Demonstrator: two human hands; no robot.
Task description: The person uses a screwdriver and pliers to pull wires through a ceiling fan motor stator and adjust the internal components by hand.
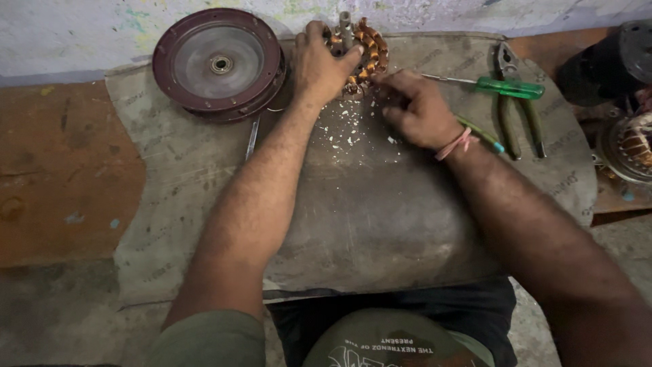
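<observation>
A round stator with copper windings (370, 49) lies at the far side of a grey cloth mat (380, 217), its metal shaft standing upright. My left hand (319, 64) rests over its left half and grips it. Beside the stator's lower right edge, my right hand (418, 109) has its fingers pinched together at the windings; what they pinch is hidden. A pink thread band circles that wrist. White crumbs (343, 129) lie scattered on the mat just below the stator.
A dark red round motor cover (217, 64) with a centre bearing sits at the far left. A green-handled screwdriver (506, 86), green-handled pliers (519, 112) and a thin tool (252, 138) lie on the mat. Another wound motor part (631, 146) is at the right edge.
</observation>
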